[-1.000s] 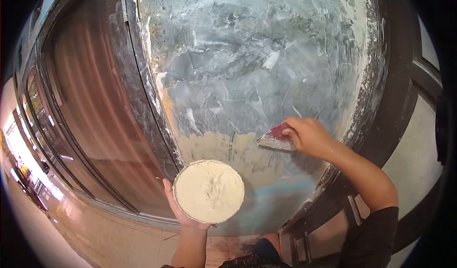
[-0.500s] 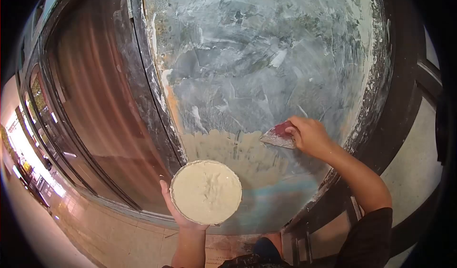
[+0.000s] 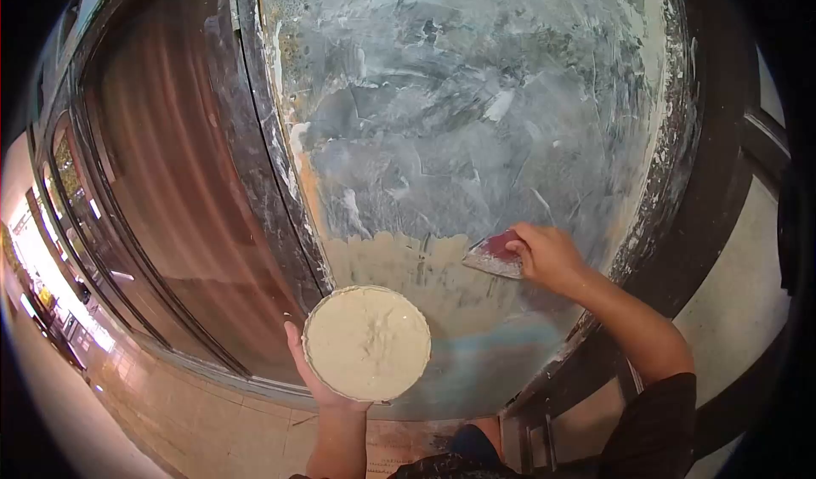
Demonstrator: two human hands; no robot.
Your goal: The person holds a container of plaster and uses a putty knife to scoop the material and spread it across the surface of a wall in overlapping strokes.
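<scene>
My left hand point(image 3: 319, 377) is wrapped around the underside of a round tub of cream-coloured putty point(image 3: 367, 343), its surface roughed up near the middle. In my right hand point(image 3: 552, 260) I grip a putty knife point(image 3: 495, 255) with a dark red handle; its putty-smeared blade lies against the wall panel point(image 3: 476, 164). Grey, streaky filler covers the panel's upper part. A band of wet cream putty point(image 3: 391, 262) crosses its lower part, with the blade at that band's upper edge. Below it the surface is grey with a bluish patch point(image 3: 501, 339).
Left of the panel stands a dark-framed glass door point(image 3: 187, 181) with reddish curtains behind it. A dark wooden frame point(image 3: 680, 198) borders the right side. Below is a tiled floor point(image 3: 221, 407), running to a bright opening at far left.
My right hand has moved slightly down with the putty knife, and the blade has turned a little. My left hand and the tub have stayed nearly still.
</scene>
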